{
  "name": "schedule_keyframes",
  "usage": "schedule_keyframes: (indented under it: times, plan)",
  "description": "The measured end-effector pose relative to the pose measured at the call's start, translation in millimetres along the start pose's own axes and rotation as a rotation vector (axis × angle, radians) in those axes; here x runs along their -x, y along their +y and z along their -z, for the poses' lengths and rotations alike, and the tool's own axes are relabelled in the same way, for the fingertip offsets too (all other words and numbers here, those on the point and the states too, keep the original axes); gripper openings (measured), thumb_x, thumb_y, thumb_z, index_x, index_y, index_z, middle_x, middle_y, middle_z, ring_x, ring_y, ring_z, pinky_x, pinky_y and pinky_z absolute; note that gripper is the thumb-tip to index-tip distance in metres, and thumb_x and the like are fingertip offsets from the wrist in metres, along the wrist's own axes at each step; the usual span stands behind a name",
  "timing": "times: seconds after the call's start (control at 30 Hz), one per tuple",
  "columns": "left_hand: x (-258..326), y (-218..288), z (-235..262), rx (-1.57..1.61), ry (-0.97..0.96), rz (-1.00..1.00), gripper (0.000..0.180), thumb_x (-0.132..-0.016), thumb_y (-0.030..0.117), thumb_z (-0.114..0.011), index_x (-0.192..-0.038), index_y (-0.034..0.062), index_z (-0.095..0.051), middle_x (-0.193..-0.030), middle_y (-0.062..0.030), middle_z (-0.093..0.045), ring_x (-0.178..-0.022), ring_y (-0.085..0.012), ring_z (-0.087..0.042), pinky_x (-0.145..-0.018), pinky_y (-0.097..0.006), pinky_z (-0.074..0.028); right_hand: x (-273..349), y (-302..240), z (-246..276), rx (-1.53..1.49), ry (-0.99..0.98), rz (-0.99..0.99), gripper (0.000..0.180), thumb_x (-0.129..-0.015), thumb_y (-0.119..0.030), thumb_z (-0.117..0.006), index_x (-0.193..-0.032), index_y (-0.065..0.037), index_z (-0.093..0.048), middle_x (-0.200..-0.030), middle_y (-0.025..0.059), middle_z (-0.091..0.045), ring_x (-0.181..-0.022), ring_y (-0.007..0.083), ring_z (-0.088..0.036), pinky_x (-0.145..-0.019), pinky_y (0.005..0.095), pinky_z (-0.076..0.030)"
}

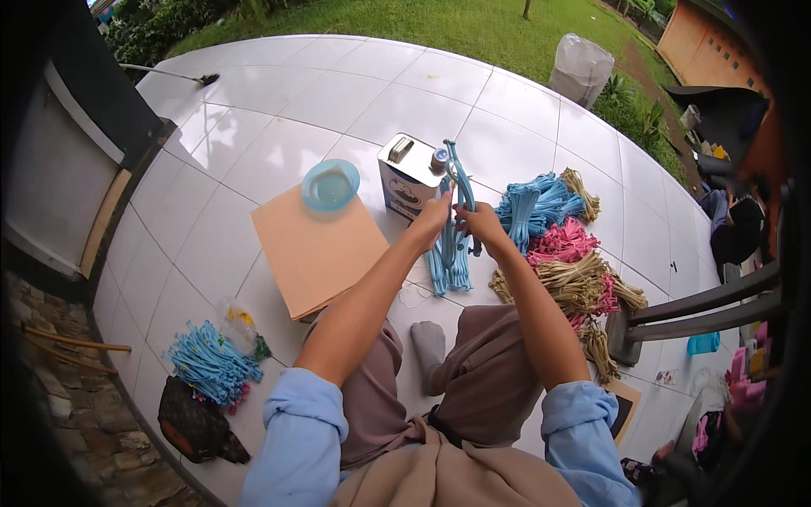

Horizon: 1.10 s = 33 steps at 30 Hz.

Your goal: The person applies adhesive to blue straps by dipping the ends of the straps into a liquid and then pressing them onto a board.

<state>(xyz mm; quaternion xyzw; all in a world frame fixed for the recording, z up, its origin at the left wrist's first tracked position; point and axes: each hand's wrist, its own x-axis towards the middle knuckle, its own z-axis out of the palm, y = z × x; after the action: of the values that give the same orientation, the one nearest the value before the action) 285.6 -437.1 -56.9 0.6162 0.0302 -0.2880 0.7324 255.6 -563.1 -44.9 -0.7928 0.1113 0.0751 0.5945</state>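
Note:
In front of me, beside a rectangular metal tin can (409, 188) with a blue-capped spout, both my hands are closed. My left hand (433, 218) grips a bunch of thin blue straps (449, 269) whose lower ends hang toward the floor. Close at its right, my right hand (481, 225) is closed on a blue strap (463, 179) that curves up past the can's spout. Fingers partly hide where the straps are held. Tied bundles of blue straps (541, 207), pink straps (564, 243) and tan straps (571, 280) are piled right of my hands.
A translucent blue bowl (330, 185) sits on a peach-coloured board (317, 245) to the left. More blue straps (213, 363) lie by a dark brown bag (196, 422). At the right stands a dark wooden chair (701, 314); a whitish sack (581, 68) is at the tile edge.

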Motion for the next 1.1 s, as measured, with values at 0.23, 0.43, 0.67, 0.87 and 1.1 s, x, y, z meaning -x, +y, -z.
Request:
schedule_keyframes:
  times: [0.23, 0.43, 0.67, 0.87, 1.1]
  plan:
    - [17.2, 24.7, -10.0, -0.101, 0.025, 0.02, 0.052, -0.095, 0.04, -0.034, -0.126, -0.0011, -0.041, -0.128, -0.0169, -0.044, -0.121, -0.0236, -0.038, -0.102, -0.042, -0.025, -7.9, 6.1, 15.2, -0.021, 0.099, -0.084, 0.027, -0.087, -0.018, -0.053, -0.107, 0.0, -0.056, -0.074, 0.0073, -0.059, -0.063, 0.0143, -0.06, -0.056, 0.0261, -0.046]
    - [66.8, 64.6, -22.0, -0.236, 0.172, -0.666, 0.042, -0.086, 0.026, -0.06, -0.114, -0.0052, -0.053, -0.096, -0.0112, -0.053, -0.092, -0.0172, -0.056, -0.071, -0.026, -0.048, 43.0, -60.6, -3.1, 0.12, 0.125, 0.669, 0.053, -0.079, -0.01, -0.059, -0.128, 0.0, -0.038, -0.109, 0.018, -0.051, -0.097, 0.0288, -0.054, -0.086, 0.0356, -0.042]
    - [119.4, 97.7, 8.4, -0.233, 0.19, -0.717, 0.023, -0.086, 0.013, -0.058, -0.104, -0.0009, -0.059, -0.082, -0.0053, -0.061, -0.076, -0.01, -0.059, -0.065, -0.024, -0.048, 71.8, -98.8, -15.8, 0.005, -0.029, 0.63, 0.041, -0.083, -0.013, -0.061, -0.12, -0.002, -0.05, -0.099, 0.0112, -0.054, -0.088, 0.0172, -0.056, -0.069, 0.0265, -0.046]
    - [149.4, 100.6, 39.9, -0.371, 0.454, -0.726, 0.022, -0.09, 0.022, -0.054, -0.087, 0.0, -0.054, -0.07, -0.0016, -0.055, -0.055, -0.0057, -0.047, -0.05, -0.023, -0.04, 77.7, -115.2, -43.4, -0.416, -0.123, 0.529, 0.02, -0.086, -0.009, -0.056, -0.104, 0.0, -0.061, -0.086, 0.007, -0.06, -0.08, 0.0152, -0.061, -0.072, 0.0258, -0.047]
    - [181.1, 97.0, 62.5, -0.132, 0.643, -0.846, 0.022, -0.091, 0.017, -0.052, -0.093, 0.003, -0.035, -0.077, -0.0077, -0.052, -0.058, -0.0103, -0.058, -0.05, -0.021, -0.046, 78.5, -127.6, -90.2, -0.203, -0.357, 0.557, 0.037, -0.083, -0.028, -0.064, -0.107, 0.0, -0.056, -0.095, 0.0109, -0.061, -0.086, 0.0159, -0.06, -0.072, 0.0283, -0.048]
